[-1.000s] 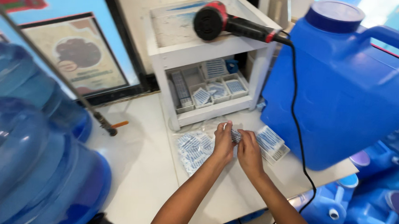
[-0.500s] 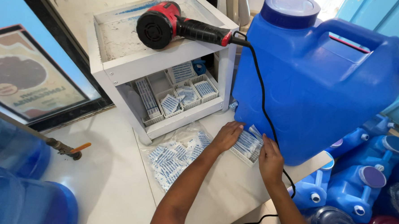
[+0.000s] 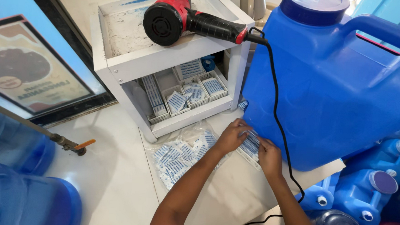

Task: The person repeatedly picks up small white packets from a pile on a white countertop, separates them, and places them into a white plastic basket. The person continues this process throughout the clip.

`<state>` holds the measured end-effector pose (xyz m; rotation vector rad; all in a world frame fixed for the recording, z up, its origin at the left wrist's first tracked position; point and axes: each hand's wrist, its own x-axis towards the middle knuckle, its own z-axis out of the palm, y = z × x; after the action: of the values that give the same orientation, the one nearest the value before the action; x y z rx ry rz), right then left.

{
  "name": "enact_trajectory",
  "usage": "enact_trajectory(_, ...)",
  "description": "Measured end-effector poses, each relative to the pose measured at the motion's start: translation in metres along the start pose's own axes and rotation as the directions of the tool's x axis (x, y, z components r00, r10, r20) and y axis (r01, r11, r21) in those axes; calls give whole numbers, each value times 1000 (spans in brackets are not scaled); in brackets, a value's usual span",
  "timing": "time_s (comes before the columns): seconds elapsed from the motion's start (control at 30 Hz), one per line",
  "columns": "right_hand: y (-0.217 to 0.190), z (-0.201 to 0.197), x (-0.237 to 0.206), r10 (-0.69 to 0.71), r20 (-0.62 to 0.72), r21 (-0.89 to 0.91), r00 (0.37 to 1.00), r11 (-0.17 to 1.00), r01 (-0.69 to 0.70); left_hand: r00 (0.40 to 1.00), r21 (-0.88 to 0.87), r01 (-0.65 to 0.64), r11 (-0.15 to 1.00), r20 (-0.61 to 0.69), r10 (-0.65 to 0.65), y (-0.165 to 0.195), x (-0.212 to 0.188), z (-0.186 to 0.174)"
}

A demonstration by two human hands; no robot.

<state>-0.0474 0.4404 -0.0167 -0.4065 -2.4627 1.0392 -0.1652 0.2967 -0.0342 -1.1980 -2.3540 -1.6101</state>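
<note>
Small white-and-blue labels (image 3: 251, 144) sit in a shallow white basket on the bench (image 3: 116, 176), pressed up against the foot of the big blue jug (image 3: 336, 91), and we have both hands on them. Our left hand (image 3: 230, 137) curls its fingers over the near end of the stack and our right hand (image 3: 269, 157) pinches at the end closest to the jug; whether a single label is actually gripped we cannot tell, since the knuckles hide the fingertips. Just left of the jug's base lies a clear bag of more labels (image 3: 180, 157), and beyond it stands a white shelf unit (image 3: 166, 61) with small baskets of the same labels inside. A red heat gun (image 3: 186, 19) rests on top of that unit, its black cord (image 3: 276, 111) hanging down the jug's face right past our right wrist. We judge that a quick pull could snag that cord, or several labels could cling together and scatter.
</note>
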Motion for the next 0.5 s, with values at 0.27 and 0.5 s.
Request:
enact_trajectory(0.27,7,0,-7,-148,-15,-77,989,986,147,992,159,-120,980,52,113,-15,20,10)
enact_trajectory(0.5,-11,-1,-10,-314,-44,-93,949,947,309,971,216,33,976,-236,19,-10,-7,-44)
